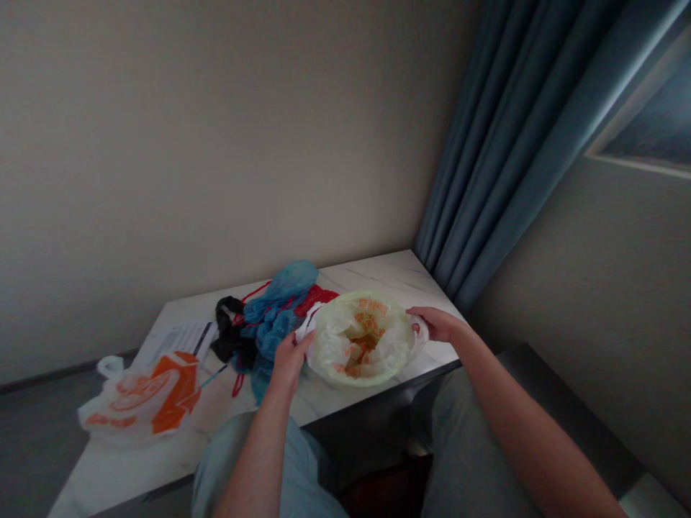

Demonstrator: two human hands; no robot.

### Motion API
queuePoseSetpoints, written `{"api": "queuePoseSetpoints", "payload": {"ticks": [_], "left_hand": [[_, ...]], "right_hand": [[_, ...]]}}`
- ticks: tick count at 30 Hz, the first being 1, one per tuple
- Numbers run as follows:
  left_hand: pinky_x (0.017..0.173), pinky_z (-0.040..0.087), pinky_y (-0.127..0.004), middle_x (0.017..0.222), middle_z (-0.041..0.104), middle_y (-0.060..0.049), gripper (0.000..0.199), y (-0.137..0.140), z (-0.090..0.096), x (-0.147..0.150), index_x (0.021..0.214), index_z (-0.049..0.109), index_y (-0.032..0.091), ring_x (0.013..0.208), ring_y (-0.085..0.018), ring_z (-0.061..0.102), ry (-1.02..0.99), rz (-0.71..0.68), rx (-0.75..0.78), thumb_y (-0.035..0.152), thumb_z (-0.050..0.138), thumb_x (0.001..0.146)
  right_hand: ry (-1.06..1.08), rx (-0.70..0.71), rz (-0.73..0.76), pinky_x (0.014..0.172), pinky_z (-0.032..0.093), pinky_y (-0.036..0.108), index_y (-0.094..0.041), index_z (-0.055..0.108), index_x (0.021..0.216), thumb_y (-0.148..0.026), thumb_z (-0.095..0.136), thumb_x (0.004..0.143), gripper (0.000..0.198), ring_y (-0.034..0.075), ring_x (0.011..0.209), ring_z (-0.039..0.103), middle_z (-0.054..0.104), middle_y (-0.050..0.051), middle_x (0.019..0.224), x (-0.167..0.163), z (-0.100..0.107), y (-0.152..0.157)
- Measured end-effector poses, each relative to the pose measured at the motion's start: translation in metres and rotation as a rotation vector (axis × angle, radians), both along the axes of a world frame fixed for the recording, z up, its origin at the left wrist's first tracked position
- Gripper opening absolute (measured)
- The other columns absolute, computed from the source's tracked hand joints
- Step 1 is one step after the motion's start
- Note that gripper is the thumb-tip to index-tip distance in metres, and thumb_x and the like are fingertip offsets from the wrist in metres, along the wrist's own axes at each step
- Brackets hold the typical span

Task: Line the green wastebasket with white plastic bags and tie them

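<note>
A round, pale yellow-green bin [353,380] stands near the front edge of the marble-patterned table. Lining it is a translucent white plastic bag [340,345] with orange print, its edge folded out over the rim. My left hand [291,356] has its fingers closed on white plastic at the bin's left side. On the opposite side, my right hand [435,324] grips a loop of the bag that hangs outside the rim. The fingers on the far side of each hand are partly hidden. Orange print shows deep inside the bag.
Crumpled blue bags [275,316], a black bag [232,334] and red drawstrings or mesh [314,296] lie left of the bin. Farther left are an orange-and-white plastic bag [145,396] and a printed sheet [175,342]. A blue curtain [486,173] hangs at the right.
</note>
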State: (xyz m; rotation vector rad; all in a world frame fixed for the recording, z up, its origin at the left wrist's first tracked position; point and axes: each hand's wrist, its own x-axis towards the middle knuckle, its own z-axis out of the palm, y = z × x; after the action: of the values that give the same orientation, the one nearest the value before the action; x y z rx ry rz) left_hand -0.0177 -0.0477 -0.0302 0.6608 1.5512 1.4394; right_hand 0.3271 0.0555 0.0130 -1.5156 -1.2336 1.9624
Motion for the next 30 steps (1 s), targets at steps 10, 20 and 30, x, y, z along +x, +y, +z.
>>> {"api": "queuePoseSetpoints", "payload": {"ticks": [10, 20, 30], "left_hand": [[0.096, 0.050, -0.031, 0.116, 0.068, -0.007, 0.048, 0.010, 0.005, 0.013, 0.112, 0.064, 0.022, 0.109, -0.020, 0.065, -0.216, 0.142, 0.233, 0.011, 0.072, 0.066], [0.056, 0.053, -0.026, 0.068, 0.064, -0.005, 0.015, -0.006, 0.012, 0.015, 0.077, 0.062, 0.016, 0.059, -0.016, 0.063, -0.449, 0.022, -0.337, 0.027, 0.055, 0.085], [0.065, 0.057, -0.025, 0.074, 0.070, -0.007, 0.008, -0.028, 0.018, 0.009, 0.086, 0.065, 0.014, 0.063, -0.015, 0.068, -0.520, -0.066, -0.389, 0.009, 0.059, 0.085]], "right_hand": [[0.003, -0.263, 0.526, 0.067, 0.055, 0.027, -0.009, 0.068, 0.079, -0.047, 0.052, 0.095, 0.044, 0.021, 0.074, 0.073, 0.076, 0.018, 0.082, 0.026, 0.015, -0.010], [-0.230, -0.034, -0.078, 0.065, 0.047, 0.023, -0.015, 0.061, 0.083, -0.036, 0.038, 0.101, 0.036, 0.014, 0.069, 0.067, 0.073, 0.009, 0.086, 0.016, -0.020, 0.030], [0.042, -0.189, -0.010, 0.075, 0.053, 0.030, -0.020, 0.066, 0.091, -0.025, 0.054, 0.092, 0.013, 0.016, 0.069, 0.063, 0.070, 0.003, 0.083, -0.014, -0.019, 0.031]]}}
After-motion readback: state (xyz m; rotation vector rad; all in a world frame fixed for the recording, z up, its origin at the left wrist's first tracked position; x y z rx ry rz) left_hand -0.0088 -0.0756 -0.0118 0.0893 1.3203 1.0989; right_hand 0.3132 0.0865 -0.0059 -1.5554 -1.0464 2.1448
